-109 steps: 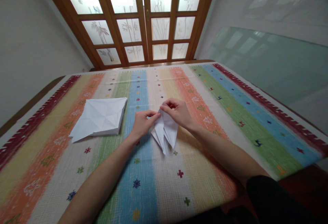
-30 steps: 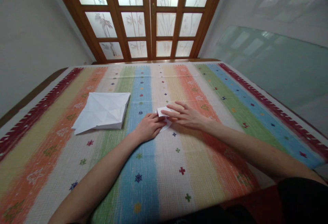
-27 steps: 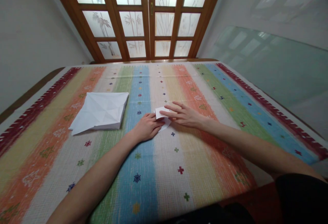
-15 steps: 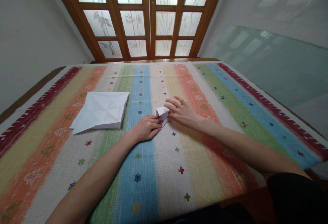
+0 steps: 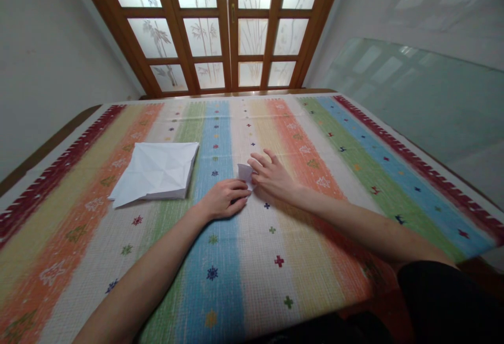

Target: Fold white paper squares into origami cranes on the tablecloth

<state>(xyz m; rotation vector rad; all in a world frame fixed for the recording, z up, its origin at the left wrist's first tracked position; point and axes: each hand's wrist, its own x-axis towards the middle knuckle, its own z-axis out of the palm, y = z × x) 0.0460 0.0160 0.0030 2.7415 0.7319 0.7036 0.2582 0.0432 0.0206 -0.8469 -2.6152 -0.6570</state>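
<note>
A small piece of folded white paper (image 5: pixel 244 173) stands partly raised between my two hands near the middle of the table. My left hand (image 5: pixel 225 198) rests on the cloth with its fingers bent over the paper's lower left part, closed on it. From the right, my right hand (image 5: pixel 273 177) grips the paper's right edge, the other fingers lifted and apart. My fingers cover much of the paper. Left of my hands lies a stack of creased white paper sheets (image 5: pixel 157 169), its top sheet skewed toward me.
A striped tablecloth (image 5: pixel 212 291) with small printed figures covers the table. Beyond its far edge stand wooden doors (image 5: pixel 229 34) with frosted panes. A glass panel (image 5: pixel 417 97) leans along the right wall, and a pale wall rises on the left.
The flap on the small paper has swung from lying nearly flat to standing more upright. My right hand has shifted slightly left with it; my left hand has barely moved.
</note>
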